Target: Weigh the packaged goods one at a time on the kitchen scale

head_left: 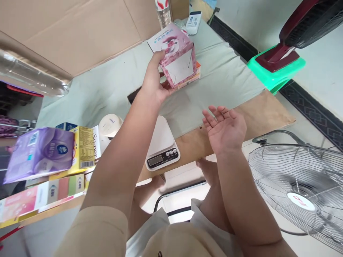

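Observation:
My left hand (154, 80) grips a pink, flower-printed carton (177, 53) by its left side and holds it tilted above the grey-green cloth (107, 89) on the table. Under the carton lies a flat orange-edged box (194, 76). My right hand (225, 126) hovers open, palm up and fingers spread, over the bare wooden table edge (257, 114), holding nothing. A white kitchen scale (162, 144) with a small display and buttons sits at the near table edge between my two arms.
A purple tissue pack (40, 151), a yellow box (84, 146) and a white Dove jar (110, 125) crowd the left. Cardboard sheets (80, 32) lean at the back. A floor fan (300, 185) stands at the right, a green stool (276, 69) beyond it.

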`<move>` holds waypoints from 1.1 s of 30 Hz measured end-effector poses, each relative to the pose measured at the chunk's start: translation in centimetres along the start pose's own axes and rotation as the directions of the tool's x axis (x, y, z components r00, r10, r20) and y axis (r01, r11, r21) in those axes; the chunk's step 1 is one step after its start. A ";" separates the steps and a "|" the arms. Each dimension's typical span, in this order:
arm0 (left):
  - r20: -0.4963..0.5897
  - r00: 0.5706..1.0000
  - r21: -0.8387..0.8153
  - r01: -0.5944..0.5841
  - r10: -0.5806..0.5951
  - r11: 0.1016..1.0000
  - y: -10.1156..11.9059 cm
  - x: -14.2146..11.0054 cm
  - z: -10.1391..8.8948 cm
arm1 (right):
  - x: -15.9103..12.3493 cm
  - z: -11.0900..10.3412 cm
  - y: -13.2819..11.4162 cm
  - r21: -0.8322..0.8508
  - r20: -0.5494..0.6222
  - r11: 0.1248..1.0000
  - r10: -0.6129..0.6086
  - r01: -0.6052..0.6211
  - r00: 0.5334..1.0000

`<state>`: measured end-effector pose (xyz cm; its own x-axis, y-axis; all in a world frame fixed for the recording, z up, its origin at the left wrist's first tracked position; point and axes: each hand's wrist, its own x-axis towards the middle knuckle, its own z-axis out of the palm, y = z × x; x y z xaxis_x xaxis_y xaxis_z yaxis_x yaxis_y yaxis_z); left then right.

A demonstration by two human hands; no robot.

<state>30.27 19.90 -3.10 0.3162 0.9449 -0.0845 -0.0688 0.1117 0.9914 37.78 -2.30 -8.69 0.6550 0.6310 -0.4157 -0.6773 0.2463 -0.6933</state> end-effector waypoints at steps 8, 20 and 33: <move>0.003 0.966 -0.053 0.257 -0.257 0.965 -0.4 -16.0 -10.3 | -1.7 0.9 4.1 -0.304 0.365 0.935 -0.064 0.184 0.929; -0.278 0.956 0.252 0.167 -0.094 0.953 -3.2 -21.9 -13.0 | -4.2 0.9 7.7 -0.362 0.675 0.851 -0.041 0.379 0.737; -0.353 0.927 0.148 -0.078 0.126 0.986 -7.6 -27.4 -15.8 | -2.7 -1.0 9.0 -0.323 0.511 0.886 -0.132 0.332 0.849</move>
<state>7.22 -2.02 -9.91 -0.0494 0.9987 0.0109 0.0472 -0.0086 0.9989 30.33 -2.54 -14.40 0.4743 0.8795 0.0389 -0.2746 0.1898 -0.9427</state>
